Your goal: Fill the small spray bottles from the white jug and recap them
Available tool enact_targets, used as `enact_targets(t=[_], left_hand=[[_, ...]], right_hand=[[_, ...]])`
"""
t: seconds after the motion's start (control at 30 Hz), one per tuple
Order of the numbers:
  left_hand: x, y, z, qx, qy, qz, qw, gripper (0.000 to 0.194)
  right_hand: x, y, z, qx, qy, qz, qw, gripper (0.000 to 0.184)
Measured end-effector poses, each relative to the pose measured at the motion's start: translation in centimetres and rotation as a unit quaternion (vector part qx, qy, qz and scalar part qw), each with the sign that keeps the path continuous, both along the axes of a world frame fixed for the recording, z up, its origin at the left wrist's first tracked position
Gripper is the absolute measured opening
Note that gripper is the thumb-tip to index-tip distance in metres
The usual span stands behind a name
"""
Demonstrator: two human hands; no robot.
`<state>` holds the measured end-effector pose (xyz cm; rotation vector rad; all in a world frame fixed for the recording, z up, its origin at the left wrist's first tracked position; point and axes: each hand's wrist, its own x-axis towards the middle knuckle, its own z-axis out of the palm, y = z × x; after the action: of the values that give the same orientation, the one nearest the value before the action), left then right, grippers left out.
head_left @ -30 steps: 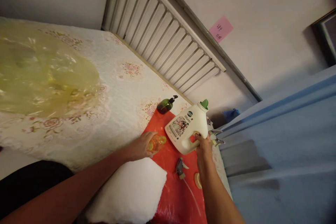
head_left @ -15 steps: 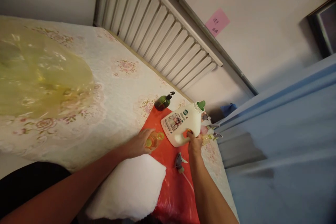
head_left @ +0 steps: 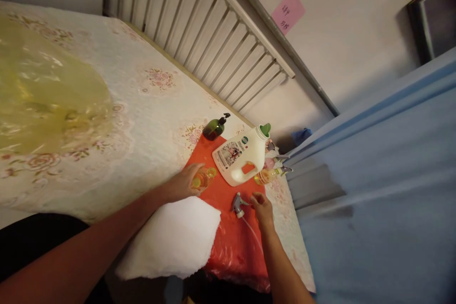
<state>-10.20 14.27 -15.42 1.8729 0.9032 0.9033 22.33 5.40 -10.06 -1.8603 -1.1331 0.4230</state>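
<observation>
My left hand (head_left: 183, 183) is wrapped around a small clear bottle (head_left: 201, 179) of yellow liquid, whose neck has no cap on it. My right hand (head_left: 262, 206) is off the jug, its fingers loosely bent and apart beside a grey-and-white spray trigger head (head_left: 238, 205). That head lies on the red plastic sheet (head_left: 223, 190) with its thin tube trailing towards my right forearm. Behind it stands a large white detergent jug (head_left: 237, 156) with a printed label, a side handle and a green spout on top.
A green pump bottle (head_left: 213, 129) stands behind the jug. Several spray bottles, one with yellow liquid (head_left: 262, 177), cluster to its right. A folded white cloth (head_left: 174, 237) lies nearest me. A yellow plastic bag (head_left: 53, 95) covers the left of the flowered tablecloth (head_left: 142, 123); a blue curtain (head_left: 374, 175) hangs right.
My right hand has let go of the jug's handle and moved towards me, near the spray trigger head. The jug now stands released. My left hand still holds the bottle.
</observation>
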Motion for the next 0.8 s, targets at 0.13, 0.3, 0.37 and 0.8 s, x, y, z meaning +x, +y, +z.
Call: enact_targets(t=[0.13, 0.3, 0.37, 0.8], left_hand=[[0.1, 0.1, -0.5, 0.016, -0.005, 0.011, 1.000, 0.079], [0.0, 0.2, -0.4, 0.015, 0.000, 0.003, 1.000, 0.079], [0.0, 0.2, -0.3, 0.011, 0.004, 0.002, 1.000, 0.078], [-0.1, -0.1, 0.4, -0.002, -0.006, 0.001, 1.000, 0.082]], right_hand=[[-0.6, -2.1, -1.3, -0.063, -0.039, 0.023, 0.997, 0.028], [-1.3, -3.5, -1.7, -0.111, -0.076, 0.057, 0.989, 0.033], [-1.6, -3.7, -1.7, -0.124, -0.088, 0.068, 0.986, 0.034], [-4.5, -3.5, 2.5, -0.122, -0.098, 0.111, 0.981, 0.030]])
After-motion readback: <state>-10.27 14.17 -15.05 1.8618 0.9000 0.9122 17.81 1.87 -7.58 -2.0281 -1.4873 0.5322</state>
